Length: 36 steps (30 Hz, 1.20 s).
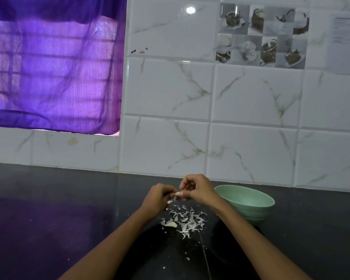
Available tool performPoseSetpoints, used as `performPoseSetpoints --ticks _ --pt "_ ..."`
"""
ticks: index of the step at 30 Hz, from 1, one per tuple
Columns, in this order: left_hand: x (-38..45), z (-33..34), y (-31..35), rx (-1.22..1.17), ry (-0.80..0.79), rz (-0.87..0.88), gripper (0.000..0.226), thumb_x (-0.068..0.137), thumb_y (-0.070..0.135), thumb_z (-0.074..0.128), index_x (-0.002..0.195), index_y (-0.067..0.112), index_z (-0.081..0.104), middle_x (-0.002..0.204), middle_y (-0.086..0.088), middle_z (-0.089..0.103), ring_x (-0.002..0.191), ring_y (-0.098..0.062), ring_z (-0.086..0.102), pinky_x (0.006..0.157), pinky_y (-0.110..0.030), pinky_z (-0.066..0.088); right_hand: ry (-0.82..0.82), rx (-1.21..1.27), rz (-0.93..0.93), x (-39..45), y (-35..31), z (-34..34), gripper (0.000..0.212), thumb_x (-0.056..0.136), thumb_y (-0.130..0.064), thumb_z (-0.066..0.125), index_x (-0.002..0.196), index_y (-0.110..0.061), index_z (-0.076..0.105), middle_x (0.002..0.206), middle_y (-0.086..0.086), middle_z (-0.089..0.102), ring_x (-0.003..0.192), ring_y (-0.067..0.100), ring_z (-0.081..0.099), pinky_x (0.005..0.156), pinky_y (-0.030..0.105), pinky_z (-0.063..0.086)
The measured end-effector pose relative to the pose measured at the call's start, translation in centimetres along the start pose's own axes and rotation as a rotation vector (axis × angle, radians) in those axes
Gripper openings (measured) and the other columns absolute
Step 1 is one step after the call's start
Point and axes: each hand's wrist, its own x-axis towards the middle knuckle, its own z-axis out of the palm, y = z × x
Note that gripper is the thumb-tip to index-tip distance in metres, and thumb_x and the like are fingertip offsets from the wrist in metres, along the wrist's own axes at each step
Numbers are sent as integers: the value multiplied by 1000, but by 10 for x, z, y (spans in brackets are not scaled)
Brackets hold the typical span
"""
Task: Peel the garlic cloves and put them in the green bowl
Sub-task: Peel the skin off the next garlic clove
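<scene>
A small pale garlic clove [177, 193] is being pinched between the two hands just above the dark worktop [49, 219]. It is being gripped from the left by the curled fingers of the left hand [158, 197], and from the right by the thumb and bent fingers of the right hand [196, 189], so that both hands are being kept clenched around the one clove. A shred of skin is seen hanging under the clove, though how much skin is being left on it cannot be told. Directly beneath the hands, a loose scatter of white garlic peels [185, 220] is lying on the worktop, and a larger pale piece [171, 224], possibly another clove, is resting at the scatter's left edge. The green bowl [249, 203] is standing on the worktop just beside the right wrist, to its right; its contents are not being shown from this angle. Behind the worktop, a wall of white marbled tiles [210, 118] is being lit, and a purple curtain [53, 67] is hanging over the window at the left.
</scene>
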Motion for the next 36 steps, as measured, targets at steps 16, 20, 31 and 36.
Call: performPoseSetpoints --ticks 16,20,31,36 --pt "-9 -1 19 -795 7 -407 17 93 1 51 91 5 67 87 -12 64 87 -14 60 58 -20 56 76 -81 -101 4 -1 9 34 77 9 67 62 -17 50 68 5 61 58 13 61 61 31 56" --pt "-8 -2 19 -862 11 -434 16 92 0 52 95 4 67 83 -7 65 80 -9 61 61 -22 58 67 -101 -107 3 -3 7 35 77 8 68 61 -18 49 68 1 60 60 15 62 64 35 57" --pt "-2 -7 17 -1014 172 -496 18 93 -1 47 91 1 65 81 -3 71 76 -11 67 56 -24 58 -26 -168 -71 1 -8 4 35 77 7 68 61 -19 51 60 -5 56 49 3 56 56 22 55" --pt "-5 -7 18 -929 144 -476 16 91 0 52 90 7 67 87 -4 69 77 -10 59 55 -21 57 32 -300 -76 -1 -7 2 17 95 -16 51 83 -12 61 63 -10 61 57 11 61 57 33 57"
